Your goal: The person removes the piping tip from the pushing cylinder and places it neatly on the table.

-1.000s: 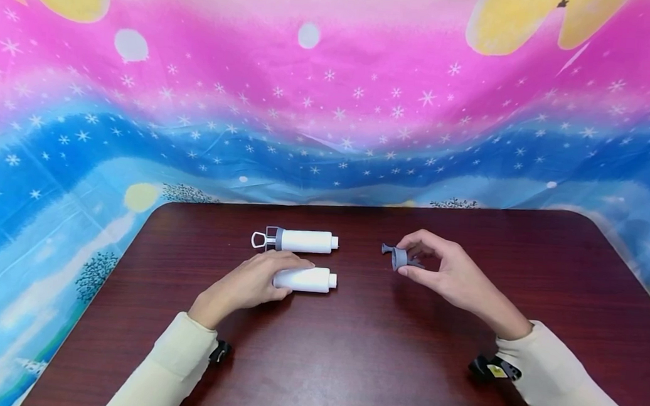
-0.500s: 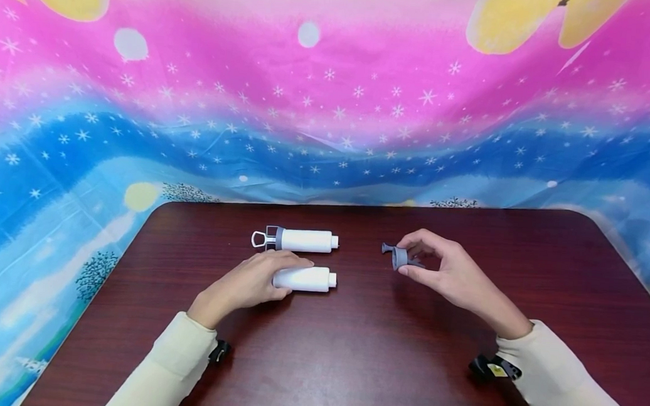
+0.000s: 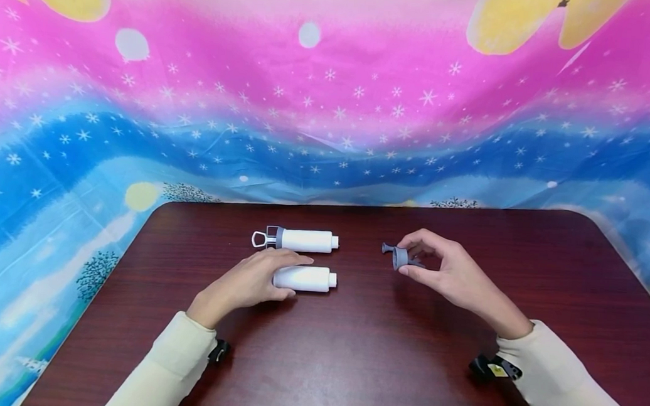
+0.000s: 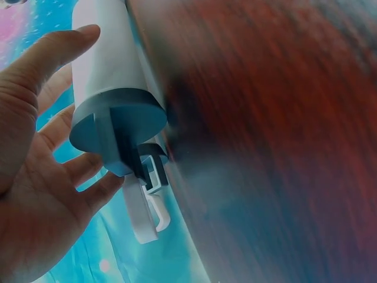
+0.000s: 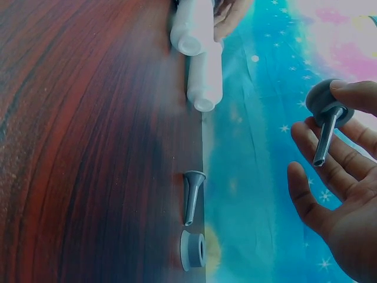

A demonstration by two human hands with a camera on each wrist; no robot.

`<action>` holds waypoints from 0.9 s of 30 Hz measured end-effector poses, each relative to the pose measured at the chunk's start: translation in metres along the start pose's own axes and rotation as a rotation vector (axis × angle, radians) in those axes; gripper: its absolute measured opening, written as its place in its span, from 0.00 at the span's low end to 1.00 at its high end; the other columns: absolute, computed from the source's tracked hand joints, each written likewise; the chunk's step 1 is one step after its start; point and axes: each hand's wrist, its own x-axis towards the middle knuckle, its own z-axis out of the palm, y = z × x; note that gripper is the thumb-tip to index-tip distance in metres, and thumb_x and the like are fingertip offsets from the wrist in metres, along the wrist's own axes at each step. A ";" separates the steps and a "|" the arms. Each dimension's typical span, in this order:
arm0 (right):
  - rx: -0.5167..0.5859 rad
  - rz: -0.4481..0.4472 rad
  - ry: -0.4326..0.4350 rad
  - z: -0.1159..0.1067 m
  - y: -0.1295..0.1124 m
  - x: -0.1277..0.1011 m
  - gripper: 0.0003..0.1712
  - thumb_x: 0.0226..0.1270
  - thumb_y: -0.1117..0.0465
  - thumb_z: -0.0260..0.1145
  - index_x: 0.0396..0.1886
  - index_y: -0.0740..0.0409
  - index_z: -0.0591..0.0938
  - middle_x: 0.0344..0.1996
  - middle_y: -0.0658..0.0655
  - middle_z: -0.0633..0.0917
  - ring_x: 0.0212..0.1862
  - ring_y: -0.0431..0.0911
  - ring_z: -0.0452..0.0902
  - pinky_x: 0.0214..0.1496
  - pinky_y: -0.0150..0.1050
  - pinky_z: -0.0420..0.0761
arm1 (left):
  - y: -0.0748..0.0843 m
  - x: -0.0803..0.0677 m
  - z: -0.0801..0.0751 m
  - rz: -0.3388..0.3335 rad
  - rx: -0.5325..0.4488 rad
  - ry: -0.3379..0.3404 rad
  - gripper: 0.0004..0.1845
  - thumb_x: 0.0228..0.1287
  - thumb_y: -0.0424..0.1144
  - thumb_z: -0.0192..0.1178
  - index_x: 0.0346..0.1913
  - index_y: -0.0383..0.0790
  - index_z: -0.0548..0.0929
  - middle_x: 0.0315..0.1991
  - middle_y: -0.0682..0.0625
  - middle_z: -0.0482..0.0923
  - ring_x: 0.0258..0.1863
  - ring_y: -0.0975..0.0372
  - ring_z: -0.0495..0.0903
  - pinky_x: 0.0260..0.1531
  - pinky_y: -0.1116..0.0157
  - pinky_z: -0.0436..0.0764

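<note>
Two white tubes lie side by side on the dark red table [image 3: 348, 355]. My left hand [image 3: 283, 272] lies over the left end of the near tube [image 3: 311, 279], fingers over its top and thumb on the near side. The left wrist view shows that tube's grey cap [image 4: 118, 127] and white plunger handle [image 4: 147, 206] next to my palm. The far tube [image 3: 305, 240] lies untouched, its grey collar and loop handle pointing left. My right hand [image 3: 406, 259] pinches a small grey nozzle [image 3: 396, 255], held just above the table [image 5: 327, 115].
In the right wrist view a grey cone nozzle [image 5: 192, 194] and a grey ring [image 5: 191, 250] lie on the table below my right hand. A colourful starry cloth [image 3: 332, 103] hangs behind the table and falls along its sides.
</note>
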 end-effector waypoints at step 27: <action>0.004 -0.016 0.005 0.001 0.001 0.001 0.18 0.67 0.63 0.76 0.54 0.52 0.83 0.42 0.49 0.89 0.44 0.38 0.84 0.49 0.36 0.82 | 0.035 0.008 -0.007 0.122 0.022 0.132 0.28 0.65 0.50 0.73 0.67 0.56 0.83 0.66 0.54 0.81 0.67 0.55 0.78 0.69 0.49 0.76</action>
